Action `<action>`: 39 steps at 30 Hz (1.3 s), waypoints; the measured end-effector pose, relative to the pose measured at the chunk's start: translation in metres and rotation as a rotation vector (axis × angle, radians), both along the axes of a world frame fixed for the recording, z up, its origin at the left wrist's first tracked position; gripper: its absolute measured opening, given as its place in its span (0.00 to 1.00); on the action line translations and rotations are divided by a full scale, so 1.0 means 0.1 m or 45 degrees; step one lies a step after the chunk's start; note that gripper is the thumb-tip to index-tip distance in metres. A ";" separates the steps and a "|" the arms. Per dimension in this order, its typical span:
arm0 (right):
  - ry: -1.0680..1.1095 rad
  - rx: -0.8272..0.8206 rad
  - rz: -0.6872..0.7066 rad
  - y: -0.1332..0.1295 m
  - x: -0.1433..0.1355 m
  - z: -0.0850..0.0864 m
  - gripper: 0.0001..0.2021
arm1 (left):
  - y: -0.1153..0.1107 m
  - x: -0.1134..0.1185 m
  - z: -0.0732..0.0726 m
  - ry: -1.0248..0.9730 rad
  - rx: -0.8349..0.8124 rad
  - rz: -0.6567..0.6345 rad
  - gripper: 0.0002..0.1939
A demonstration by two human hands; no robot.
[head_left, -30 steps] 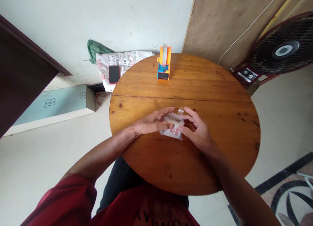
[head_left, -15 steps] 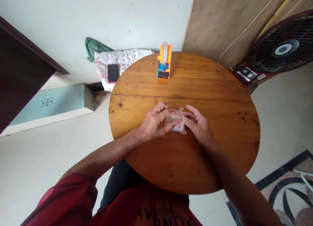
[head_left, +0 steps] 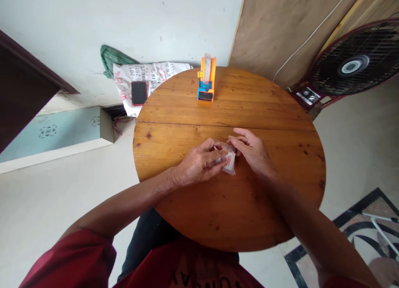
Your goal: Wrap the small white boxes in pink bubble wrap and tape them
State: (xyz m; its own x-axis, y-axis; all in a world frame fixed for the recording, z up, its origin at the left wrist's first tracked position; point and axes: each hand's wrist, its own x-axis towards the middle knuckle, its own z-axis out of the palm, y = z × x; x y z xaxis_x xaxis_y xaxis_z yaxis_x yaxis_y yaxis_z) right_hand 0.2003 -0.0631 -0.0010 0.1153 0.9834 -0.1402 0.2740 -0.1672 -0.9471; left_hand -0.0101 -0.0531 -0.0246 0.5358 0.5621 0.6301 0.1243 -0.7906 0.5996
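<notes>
Between my hands is a small white box in clear plastic wrap [head_left: 230, 165], with red print on its face, above the middle of the wooden table [head_left: 218, 209]. My left hand [head_left: 204, 160] grips the box from the left, thumb on its near face and fingers over the top. At the box's upper right corner, my right hand [head_left: 249, 148] pinches the clear film between thumb and fingers, its index finger stretched away. Part of the box hides behind the fingers.
At the table's far edge stands an orange and blue tape dispenser [head_left: 206, 80]. A dark phone [head_left: 139, 92] lies on a printed white sack [head_left: 152, 74] beyond the left edge, near a green bag [head_left: 115, 59]. A fan [head_left: 355, 65] stands at the right.
My left fingers have closed lower over the box, and my right hand has drawn slightly up at its corner. The whole view has shifted a little.
</notes>
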 end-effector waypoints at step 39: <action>-0.907 0.689 0.639 -0.32 0.15 0.32 0.19 | 0.05 0.01 0.00 0.121 -0.108 0.023 0.26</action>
